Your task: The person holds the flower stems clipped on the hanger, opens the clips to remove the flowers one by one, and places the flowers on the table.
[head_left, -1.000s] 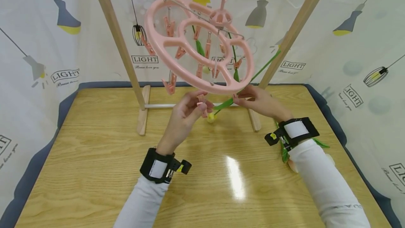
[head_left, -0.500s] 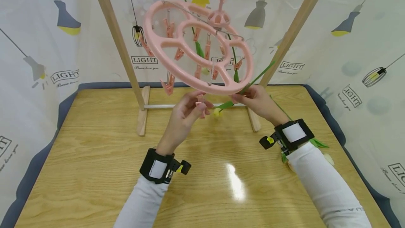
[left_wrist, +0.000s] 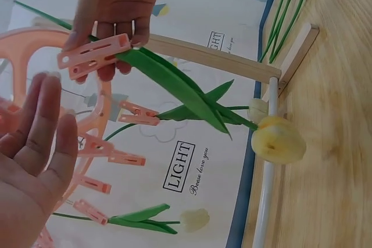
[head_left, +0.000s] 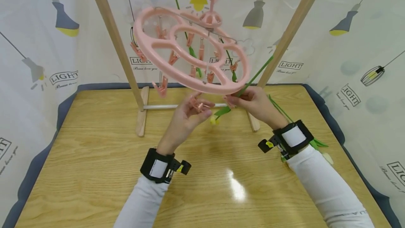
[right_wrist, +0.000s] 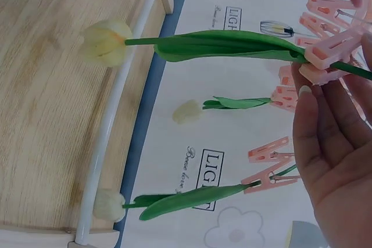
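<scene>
My right hand (head_left: 257, 105) holds an upside-down yellow tulip (right_wrist: 106, 43) by its stem, under the near rim of a pink clip hanger (head_left: 190, 78). A pink clothespin (right_wrist: 331, 56) sits across that stem at my right fingers, its jaws about the stem just above the leaf. Left of it, my left hand (head_left: 185, 113) is spread with fingers extended and the thumb apart. Another pink clothespin (head_left: 197, 105) hangs against the left fingers. Two more tulips, one with a pale bloom (left_wrist: 195, 220), hang head down from clothespins on the far side.
A wooden stand (head_left: 109, 34) with a white crossbar (head_left: 161, 107) surrounds the hanger. More tulips (head_left: 327, 157) lie on the wooden table (head_left: 104, 185) at the right, partly under my right forearm. A printed curtain (head_left: 348, 90) closes the back and sides.
The hanger has swung left and its far side has dipped. My left thumb has moved off the clothespin and the fingers have spread. My right hand has shifted slightly left with the tulip.
</scene>
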`<state>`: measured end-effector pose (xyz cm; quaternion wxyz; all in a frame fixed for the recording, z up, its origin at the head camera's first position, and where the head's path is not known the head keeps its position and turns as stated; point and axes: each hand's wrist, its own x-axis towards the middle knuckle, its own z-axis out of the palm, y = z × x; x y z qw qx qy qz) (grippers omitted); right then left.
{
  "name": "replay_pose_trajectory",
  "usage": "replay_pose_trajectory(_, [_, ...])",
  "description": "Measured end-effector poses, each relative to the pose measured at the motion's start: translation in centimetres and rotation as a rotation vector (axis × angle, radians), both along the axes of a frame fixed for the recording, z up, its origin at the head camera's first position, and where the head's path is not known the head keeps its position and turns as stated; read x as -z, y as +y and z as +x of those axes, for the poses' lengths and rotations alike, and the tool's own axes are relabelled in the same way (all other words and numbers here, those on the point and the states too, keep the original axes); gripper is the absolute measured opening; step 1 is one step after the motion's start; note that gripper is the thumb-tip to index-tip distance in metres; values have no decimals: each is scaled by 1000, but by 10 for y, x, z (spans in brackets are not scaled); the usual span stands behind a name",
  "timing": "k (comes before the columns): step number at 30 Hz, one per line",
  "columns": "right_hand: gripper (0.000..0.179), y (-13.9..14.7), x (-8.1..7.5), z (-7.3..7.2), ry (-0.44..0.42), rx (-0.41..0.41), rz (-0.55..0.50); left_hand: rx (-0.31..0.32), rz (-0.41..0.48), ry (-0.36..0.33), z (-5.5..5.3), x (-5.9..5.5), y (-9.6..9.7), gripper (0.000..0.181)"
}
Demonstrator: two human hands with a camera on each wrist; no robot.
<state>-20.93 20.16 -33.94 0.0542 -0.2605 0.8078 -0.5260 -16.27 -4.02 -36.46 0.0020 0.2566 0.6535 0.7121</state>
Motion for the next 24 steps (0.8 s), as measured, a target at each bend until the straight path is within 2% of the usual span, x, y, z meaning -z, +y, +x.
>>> replay_pose_trajectory(5, [22, -7, -4, 4, -4, -32, -27, 4, -104, -38, -1, 1, 2, 59])
replay_pose_trajectory(6, [23, -8, -4, 4, -2, -34, -26, 3, -117, -41, -1, 1, 2, 54])
replay_pose_trajectory(11, [21, -11, -4, 7, 24, -41, -34, -9, -181, -11, -3, 1, 6, 53])
replay_pose_trajectory(14, [16, -14, -6, 9, 48, -58, -51, 15, -184, -39, -1, -4, 8, 59])
replay_pose_trajectory(19, [10, -23, -8, 14, 89, -97, -55, 75, -155, -121, 6, -18, 14, 56])
replay_pose_trajectory(22, [11, -26, -9, 17, 77, -99, -43, 104, -127, -111, 7, -21, 17, 53])
replay_pose_trajectory(24, [13, -27, -9, 19, 54, -96, -43, 112, -107, -96, 5, -18, 19, 51])
